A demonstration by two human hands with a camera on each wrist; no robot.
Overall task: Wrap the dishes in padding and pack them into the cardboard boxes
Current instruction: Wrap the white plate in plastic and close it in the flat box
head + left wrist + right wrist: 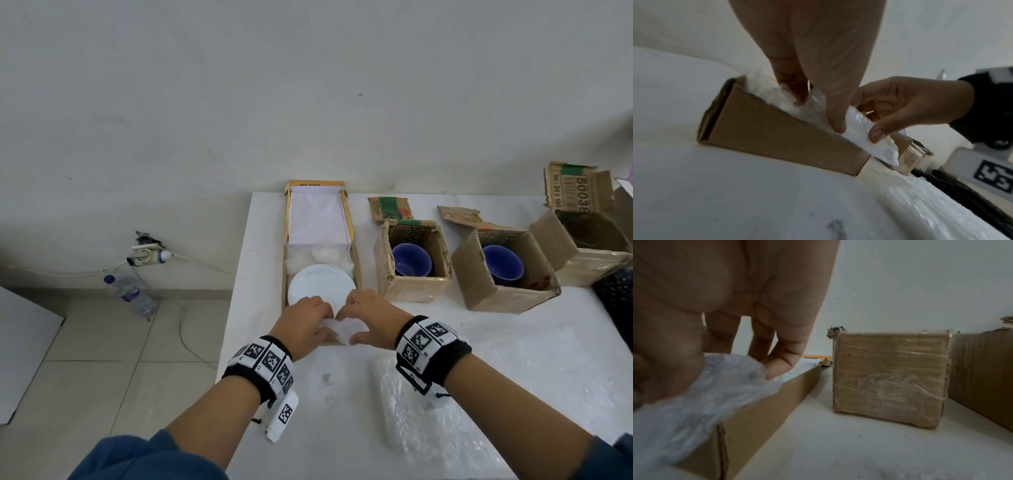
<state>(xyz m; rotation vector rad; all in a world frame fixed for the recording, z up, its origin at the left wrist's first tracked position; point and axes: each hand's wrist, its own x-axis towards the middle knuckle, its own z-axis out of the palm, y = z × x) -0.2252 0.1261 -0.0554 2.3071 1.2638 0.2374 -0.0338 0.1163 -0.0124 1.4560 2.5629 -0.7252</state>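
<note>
A white plate [320, 286] lies in a flat cardboard box [357, 270] with its lid folded back and cotton wadding [322, 256] at its far end. Over the box's near end both hands hold a piece of bubble wrap [342, 330]. My left hand [305, 320] pinches its left part and my right hand [368, 317] grips its right part. In the left wrist view, the left hand [818, 113] digs into the bubble wrap [863, 129] above the box wall [777, 133], with the right hand [879, 123] beside it. The right wrist view shows the right hand [731, 366] on the wrap [705, 394].
Two open cardboard boxes [411, 287] [503, 294] to the right each hold a blue bowl [411, 260] [503, 263]. Another open box [589, 246] stands far right. A sheet of bubble wrap [445, 411] lies on the white table [325, 411]. A water bottle [130, 294] stands on the floor at the left.
</note>
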